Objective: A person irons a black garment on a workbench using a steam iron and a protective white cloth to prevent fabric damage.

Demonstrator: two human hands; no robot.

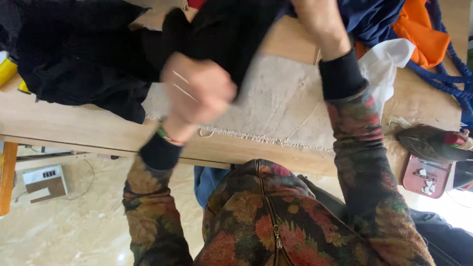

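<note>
Floral jacket [276, 216], dark with red, orange and green blooms, zip down the front; fills the lower middle of the view, nearest the camera.

Table [74, 130], pale wood, long, crossing the whole frame; a frayed beige mat [281, 106] lies on its middle.

Black cloth [88, 54], large and rumpled, spread over the table's left and middle portion, overlapping the mat's edge.

Cloth pile at the table's right end: blue cloth [369, 17], orange cloth [423, 34], white cloth [389, 61], touching one another, with a blue rope [451, 74] beside them.

Floor [64, 231], glossy cream marble-look tile, below the table at left.

Left hand [197, 91], blurred, closed into a fist at the black cloth's lower edge, seemingly gripping a fold of it; black cuff and a green-and-red bracelet at the wrist.

Right hand [315, 19], mostly cut off by the frame's top edge; it lies against the black cloth, though whether it is curled or spread cannot be told.

Iron [433, 143], dark with a red part, at the table's right edge, above a red stand [423, 177].

Box [42, 182], small, white and brown, on the floor at left, a thin cable trailing from it.

Yellow object [7, 69], cylindrical, at the far left edge, half hidden by the black cloth.
</note>
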